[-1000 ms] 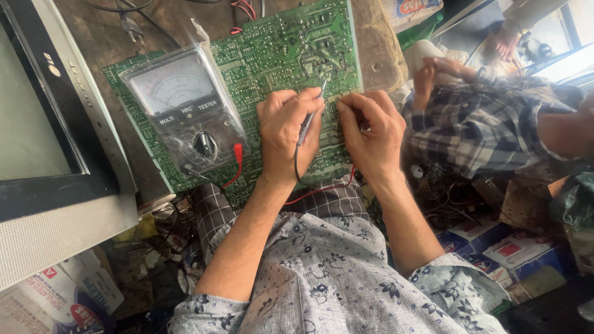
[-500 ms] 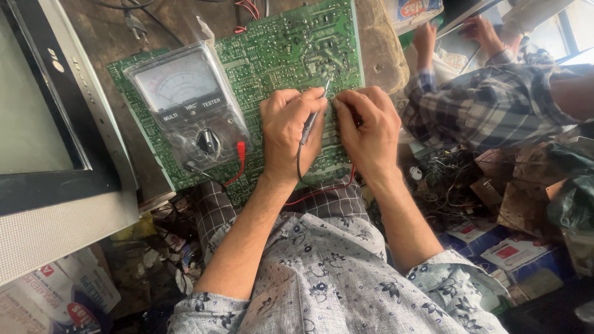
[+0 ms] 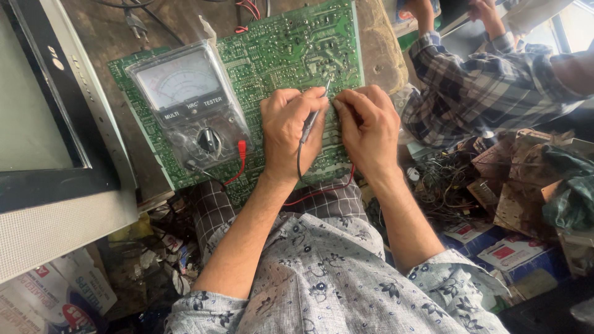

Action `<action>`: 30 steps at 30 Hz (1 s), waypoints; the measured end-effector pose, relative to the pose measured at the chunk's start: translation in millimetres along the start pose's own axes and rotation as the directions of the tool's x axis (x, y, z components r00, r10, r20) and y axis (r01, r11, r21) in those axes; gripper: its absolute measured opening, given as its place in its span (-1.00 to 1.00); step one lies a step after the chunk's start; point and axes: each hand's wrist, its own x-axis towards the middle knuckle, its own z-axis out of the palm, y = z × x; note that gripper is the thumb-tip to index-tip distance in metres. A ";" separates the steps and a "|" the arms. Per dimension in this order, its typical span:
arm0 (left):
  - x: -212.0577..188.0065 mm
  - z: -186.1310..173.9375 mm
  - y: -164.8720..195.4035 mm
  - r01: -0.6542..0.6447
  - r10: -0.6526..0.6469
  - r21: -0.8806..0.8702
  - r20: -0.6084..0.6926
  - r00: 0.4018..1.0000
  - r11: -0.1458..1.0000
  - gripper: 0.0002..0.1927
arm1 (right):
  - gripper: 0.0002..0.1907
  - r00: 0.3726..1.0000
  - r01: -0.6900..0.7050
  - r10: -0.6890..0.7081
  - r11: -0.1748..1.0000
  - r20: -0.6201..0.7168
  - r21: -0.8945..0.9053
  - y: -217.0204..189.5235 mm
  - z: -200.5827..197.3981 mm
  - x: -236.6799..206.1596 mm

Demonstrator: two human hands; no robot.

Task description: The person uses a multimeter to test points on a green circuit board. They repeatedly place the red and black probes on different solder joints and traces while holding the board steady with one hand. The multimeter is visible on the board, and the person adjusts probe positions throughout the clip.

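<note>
**A:** which way is the probe pointing here?

**B:** The black test probe is angling up toward the far side, tip slightly right, long axis running near-to-far. Its tip is touching the green circuit board right between both hands.

**A:** who's holding it?

**B:** The left hand is curling closed around it, pinching it like a pen, so the probe is sitting along the fingers with its black lead trailing back toward the wrist. The right hand is lying just beside it, fingers bunched down on the board; I can't tell whether it's gripping anything.

**A:** count?

**B:** I'm seeing one probe, one board, one analog multimeter lying on the board's left part, two red leads. A second person in a plaid shirt is sitting far right.
</note>
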 end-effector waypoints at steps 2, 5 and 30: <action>0.0 0.5 0.4 0.001 -0.001 0.000 -0.006 1.000 1.000 -0.75 | -0.91 1.000 -0.005 0.005 1.000 0.004 0.003 -0.2 -0.6 0.3; 1.3 -0.5 2.7 -0.006 0.006 0.003 0.000 1.000 1.000 -0.76 | -0.91 1.000 0.028 -0.027 1.000 -0.013 0.013 0.3 -1.7 0.0; -109.4 -123.7 170.5 0.597 0.484 -0.784 0.594 0.642 0.170 -0.79 | -0.92 0.923 -0.215 0.326 0.876 -0.202 0.432 1.9 -85.5 -172.9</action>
